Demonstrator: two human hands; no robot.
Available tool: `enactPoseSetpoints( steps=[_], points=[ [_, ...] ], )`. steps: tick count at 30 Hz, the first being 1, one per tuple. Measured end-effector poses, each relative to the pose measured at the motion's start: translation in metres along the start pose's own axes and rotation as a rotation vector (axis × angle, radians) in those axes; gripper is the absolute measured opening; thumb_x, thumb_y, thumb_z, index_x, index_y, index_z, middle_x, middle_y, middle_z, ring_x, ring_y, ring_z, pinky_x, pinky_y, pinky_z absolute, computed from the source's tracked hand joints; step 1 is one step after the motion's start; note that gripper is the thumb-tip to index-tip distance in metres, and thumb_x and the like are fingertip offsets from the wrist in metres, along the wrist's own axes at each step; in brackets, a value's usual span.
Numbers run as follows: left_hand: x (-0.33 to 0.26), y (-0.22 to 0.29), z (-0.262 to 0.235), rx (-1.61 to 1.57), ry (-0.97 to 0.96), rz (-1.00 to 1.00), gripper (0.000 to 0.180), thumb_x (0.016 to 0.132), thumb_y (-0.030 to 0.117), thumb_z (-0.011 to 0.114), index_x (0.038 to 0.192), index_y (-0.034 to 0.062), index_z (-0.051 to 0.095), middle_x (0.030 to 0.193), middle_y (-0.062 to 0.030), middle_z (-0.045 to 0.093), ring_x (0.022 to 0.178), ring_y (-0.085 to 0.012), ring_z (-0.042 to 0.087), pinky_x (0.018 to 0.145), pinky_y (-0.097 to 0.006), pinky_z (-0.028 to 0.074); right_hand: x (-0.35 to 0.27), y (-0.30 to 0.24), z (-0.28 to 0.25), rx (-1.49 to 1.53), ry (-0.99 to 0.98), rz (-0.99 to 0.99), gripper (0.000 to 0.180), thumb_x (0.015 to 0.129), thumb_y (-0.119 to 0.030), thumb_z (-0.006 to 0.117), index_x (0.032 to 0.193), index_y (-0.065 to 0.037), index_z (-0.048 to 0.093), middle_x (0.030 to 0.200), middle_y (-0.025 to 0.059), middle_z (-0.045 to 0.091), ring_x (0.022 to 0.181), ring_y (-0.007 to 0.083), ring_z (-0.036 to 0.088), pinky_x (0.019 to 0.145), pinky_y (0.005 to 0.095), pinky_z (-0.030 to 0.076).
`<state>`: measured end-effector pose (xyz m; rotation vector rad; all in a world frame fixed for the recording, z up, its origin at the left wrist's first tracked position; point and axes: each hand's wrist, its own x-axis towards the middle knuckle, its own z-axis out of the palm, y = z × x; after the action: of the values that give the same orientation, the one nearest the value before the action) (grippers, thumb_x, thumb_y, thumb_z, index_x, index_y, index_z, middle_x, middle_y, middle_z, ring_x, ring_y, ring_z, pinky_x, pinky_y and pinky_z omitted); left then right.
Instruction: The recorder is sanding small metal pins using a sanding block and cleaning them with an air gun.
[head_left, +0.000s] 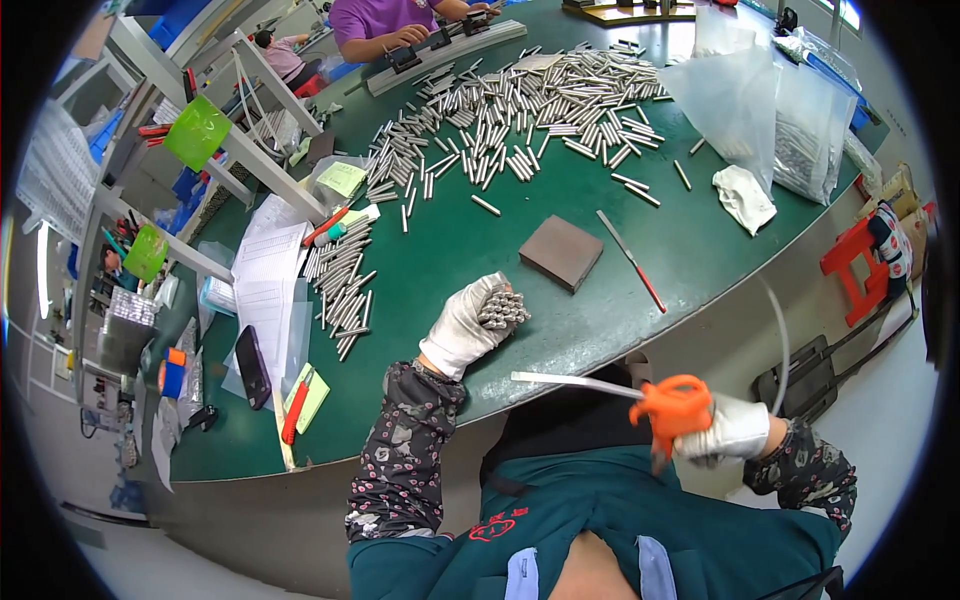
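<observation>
On the green table (450, 250), my left hand (462, 328) is clamped around a bundle of metal rods (503, 308). I think the rods could slide out if the grip loosens. My right hand (730, 430) is closed on an orange air gun (668, 402). Farther right, clear plastic bags (800, 140) hold more rods.

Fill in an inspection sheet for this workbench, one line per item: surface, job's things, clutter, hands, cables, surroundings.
Surface: curved green table, crowded at the back.
Job's things: bundle of short silver metal rods; orange air blow gun with long thin nozzle.
Clutter: loose metal rods, grey block, red-handled thin tool, clear plastic bags, black phone.
Hands: gloved left hand grips the bundle; gloved right hand grips the gun.
Cables: thin grey hose.
Surroundings: co-worker in purple; red stool.
</observation>
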<state>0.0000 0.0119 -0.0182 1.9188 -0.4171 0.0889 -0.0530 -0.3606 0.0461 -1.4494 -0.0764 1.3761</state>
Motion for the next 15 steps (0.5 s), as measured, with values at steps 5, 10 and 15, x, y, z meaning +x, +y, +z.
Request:
enactPoseSetpoints(
  steps=[5,10,15],
  points=[
    [0.001,-0.003,0.000,0.075,-0.014,0.025,0.049,0.073,-0.006,0.075,0.115,0.0055,0.054,0.096,0.0002,0.061,0.086,-0.0086,0.060,0.079,-0.023,0.052,0.005,-0.017,0.005,-0.334,0.525,-0.334,0.032,0.082,-0.019,0.069,0.108,0.001,0.064,0.081,0.0045,0.068,0.074,0.0131,0.064,0.074,0.0261,0.052],
    [0.001,-0.009,0.002,0.026,0.034,0.028,0.043,0.076,-0.001,0.073,0.115,0.0024,0.054,0.095,-0.0043,0.066,0.085,-0.0130,0.065,0.077,-0.025,0.053,0.006,-0.021,0.004,-0.585,0.663,-0.290,0.033,0.082,-0.027,0.069,0.103,-0.002,0.067,0.080,0.0121,0.069,0.077,0.0248,0.068,0.074,0.0321,0.052],
    [0.001,-0.011,0.001,0.050,0.022,0.039,0.046,0.075,0.000,0.074,0.117,0.0025,0.054,0.096,-0.0045,0.066,0.086,-0.0131,0.066,0.078,-0.025,0.053,0.005,-0.030,0.003,-0.670,0.703,-0.278,0.033,0.082,-0.033,0.068,0.098,-0.004,0.068,0.081,0.0154,0.069,0.078,0.0311,0.068,0.075,0.0350,0.053]
  ],
)
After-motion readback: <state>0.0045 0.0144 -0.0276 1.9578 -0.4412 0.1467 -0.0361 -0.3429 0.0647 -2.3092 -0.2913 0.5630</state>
